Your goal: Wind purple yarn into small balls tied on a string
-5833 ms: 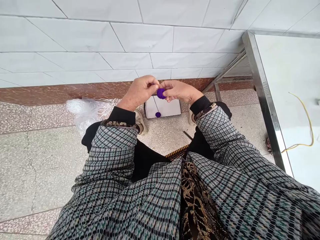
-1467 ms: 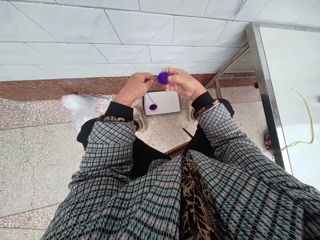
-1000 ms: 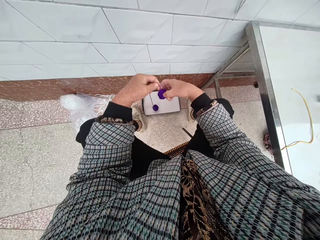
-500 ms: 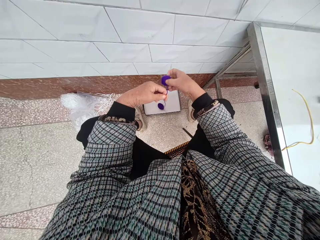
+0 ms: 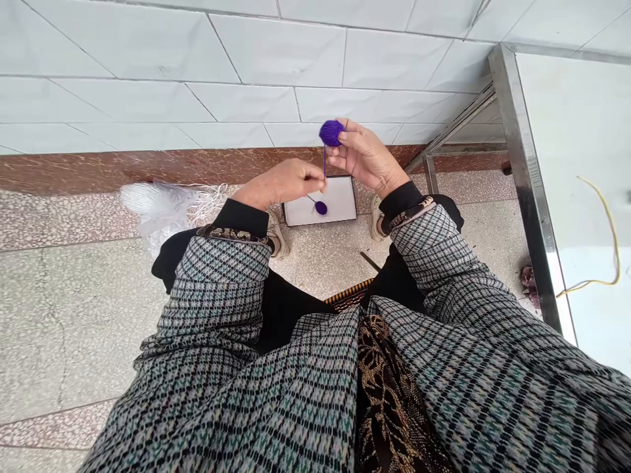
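A purple ball of yarn (image 5: 331, 133) is gripped by its right side between the thumb and fingers of my right hand (image 5: 365, 152). From it a purple strand (image 5: 325, 161) runs down, taut, to my left hand (image 5: 286, 182), whose thumb and forefinger pinch it. Lower down, a smaller dark purple yarn ball (image 5: 321, 207) lies over the white tray (image 5: 341, 209) with dark edges on the floor. A short thread leads from this smaller ball up towards my left fingers.
At the left, by the wall, a clear plastic bag with white cord (image 5: 148, 200) lies on the floor. To the right stands a metal-framed table (image 5: 522, 164) with a yellow wire (image 5: 614, 240) on it. A dark stick (image 5: 369, 261) lies near my right leg.
My right hand has moved up with the larger yarn ball and turned, lengthening the strand between my hands. My left hand has shifted slightly left, and the smaller ball slightly right.
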The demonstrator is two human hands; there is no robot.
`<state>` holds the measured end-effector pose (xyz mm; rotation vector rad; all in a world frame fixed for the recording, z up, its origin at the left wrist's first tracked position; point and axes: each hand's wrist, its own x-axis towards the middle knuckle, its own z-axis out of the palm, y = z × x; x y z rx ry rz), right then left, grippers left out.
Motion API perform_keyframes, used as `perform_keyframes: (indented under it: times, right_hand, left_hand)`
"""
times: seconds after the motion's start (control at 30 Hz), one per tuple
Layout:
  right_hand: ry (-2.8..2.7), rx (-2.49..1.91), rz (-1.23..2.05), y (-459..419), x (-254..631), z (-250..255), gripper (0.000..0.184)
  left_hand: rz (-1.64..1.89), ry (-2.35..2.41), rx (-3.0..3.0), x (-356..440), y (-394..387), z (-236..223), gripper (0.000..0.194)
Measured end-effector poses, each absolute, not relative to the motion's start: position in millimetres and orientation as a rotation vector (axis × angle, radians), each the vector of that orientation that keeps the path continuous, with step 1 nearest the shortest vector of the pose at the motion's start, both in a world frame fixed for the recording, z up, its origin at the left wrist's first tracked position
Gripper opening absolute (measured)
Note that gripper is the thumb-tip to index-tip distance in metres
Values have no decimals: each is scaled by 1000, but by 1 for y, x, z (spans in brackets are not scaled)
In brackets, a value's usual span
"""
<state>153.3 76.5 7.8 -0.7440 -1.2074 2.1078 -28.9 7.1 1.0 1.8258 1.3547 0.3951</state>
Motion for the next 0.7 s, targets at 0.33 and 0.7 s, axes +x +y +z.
perform_keyframes:
  times: [0.33,0.7]
  right_hand:
    - [-1836,-1046,2108,72,153,-10,27]
    - [-1038,-679,2082,76,152,11,15]
  left_hand:
    - [614,1476,1733,-35,1,15,25]
    - [462,1425,1827,-28,7,2,23]
